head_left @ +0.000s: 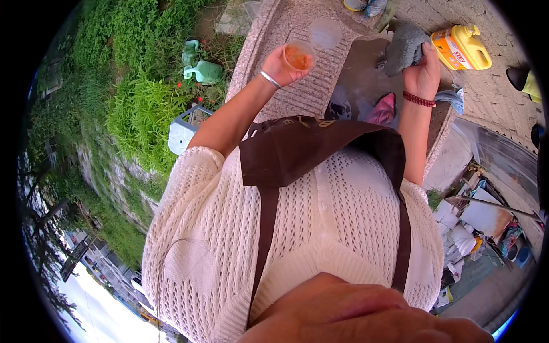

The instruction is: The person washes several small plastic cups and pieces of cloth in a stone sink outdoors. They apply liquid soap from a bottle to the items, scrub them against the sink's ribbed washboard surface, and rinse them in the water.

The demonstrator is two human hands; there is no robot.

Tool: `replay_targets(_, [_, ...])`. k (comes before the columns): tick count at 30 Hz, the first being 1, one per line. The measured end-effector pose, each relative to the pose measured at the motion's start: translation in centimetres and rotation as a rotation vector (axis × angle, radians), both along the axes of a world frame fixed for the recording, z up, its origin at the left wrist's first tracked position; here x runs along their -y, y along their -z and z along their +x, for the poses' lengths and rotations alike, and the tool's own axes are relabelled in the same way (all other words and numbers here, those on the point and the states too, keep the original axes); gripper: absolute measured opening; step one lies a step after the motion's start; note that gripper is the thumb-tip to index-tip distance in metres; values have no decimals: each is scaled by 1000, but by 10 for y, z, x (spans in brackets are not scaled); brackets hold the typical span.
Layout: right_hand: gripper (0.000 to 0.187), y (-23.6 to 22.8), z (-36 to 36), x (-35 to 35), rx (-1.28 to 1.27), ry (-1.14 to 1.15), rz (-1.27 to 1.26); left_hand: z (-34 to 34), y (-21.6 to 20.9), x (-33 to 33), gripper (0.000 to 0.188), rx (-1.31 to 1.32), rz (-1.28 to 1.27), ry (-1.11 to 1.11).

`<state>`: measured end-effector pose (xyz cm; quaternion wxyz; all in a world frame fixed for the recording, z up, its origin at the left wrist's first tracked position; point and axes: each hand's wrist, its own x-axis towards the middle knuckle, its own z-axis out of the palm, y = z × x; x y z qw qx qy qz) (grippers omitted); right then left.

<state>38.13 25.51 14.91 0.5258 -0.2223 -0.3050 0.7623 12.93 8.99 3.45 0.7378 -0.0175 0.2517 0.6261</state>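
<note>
Head view: the left hand [278, 67] is partly closed, fingers curled about the side of a clear round tub [299, 56]. The tub is held over a ridged stone washboard [303, 90], its open mouth showing orange matter within; whether this is food or residue cannot be determined. A silver bangle [270, 80] sits on the left wrist. Just beyond the tub, a clear round lid [325, 33] lies flat on the washboard.

The right hand [424, 79] is closed on the edge of a grey cloth [406, 47], thumb uppermost; the fingers beneath are largely hidden. The cloth is bunched at the far right side of a stone basin containing cloudy water [361, 71]. Whether its lower end touches the water cannot be established. A red bead bracelet [418, 99] is on the right wrist.

A pink item [384, 109], kind unclear, lies at the near side of the basin, with a dark item [338, 107] to its left. A yellow jug [461, 48] with a handle is just beyond the right hand. A pale blue cloth [452, 100] lies on the basin's right edge. Two green watering cans [206, 72] are among plants at left, near a grey stool [182, 136].
</note>
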Motion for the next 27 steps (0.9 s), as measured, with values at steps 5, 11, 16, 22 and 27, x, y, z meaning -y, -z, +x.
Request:
replay_targets(5, [25,31,-71,89,275,-553,347,2,17,-1,42,73,171,4])
replay_targets(11, [59,41,-96,114,1364,-384,1723,13,-11,1,23,-286,-152,-313])
replay_targets(16, [54,40,-111,114,1256,-544,1522,10,-8,2,28,-553,-138,-401])
replay_targets(22, [32,40,-114,122,487,-781,64,-2,-21,-1,30,-1272,90,-576])
replay_targets(27, [31,39,-132,131,77,-704,-145,-7,-31,-3,34,-1456,146,-688])
